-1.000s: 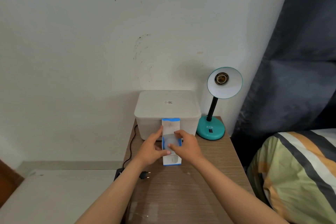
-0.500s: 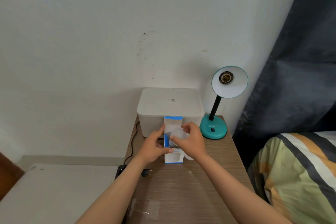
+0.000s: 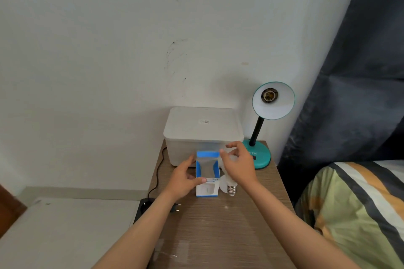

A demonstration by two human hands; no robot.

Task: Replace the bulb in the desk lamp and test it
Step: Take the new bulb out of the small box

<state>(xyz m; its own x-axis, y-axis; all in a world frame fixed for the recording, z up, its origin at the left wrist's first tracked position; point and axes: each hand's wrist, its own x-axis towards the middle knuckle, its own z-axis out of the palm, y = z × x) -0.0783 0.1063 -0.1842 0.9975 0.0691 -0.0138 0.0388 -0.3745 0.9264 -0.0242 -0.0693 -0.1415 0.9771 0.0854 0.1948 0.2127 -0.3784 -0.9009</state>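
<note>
A teal desk lamp (image 3: 261, 137) stands at the back right of the wooden bedside table (image 3: 229, 225), its shade tilted toward me with an empty socket (image 3: 269, 95). My left hand (image 3: 183, 178) grips a white and blue bulb box (image 3: 207, 176), upright with its top flap open and nothing visible inside. My right hand (image 3: 238, 165) holds a white bulb (image 3: 228, 184) just right of the box, metal screw base pointing down toward the table. The bulb's dome is mostly hidden by my fingers.
A white lidded storage box (image 3: 203, 131) sits at the back of the table behind the bulb box. A black cord and unplugged plug (image 3: 176, 207) lie at the table's left edge beside a black power strip (image 3: 144, 207). A striped bed cover (image 3: 358, 214) lies right; a dark curtain hangs behind.
My right hand has pulled the bulb up out of the box and moved it to the right of the box. My left hand still holds the box.
</note>
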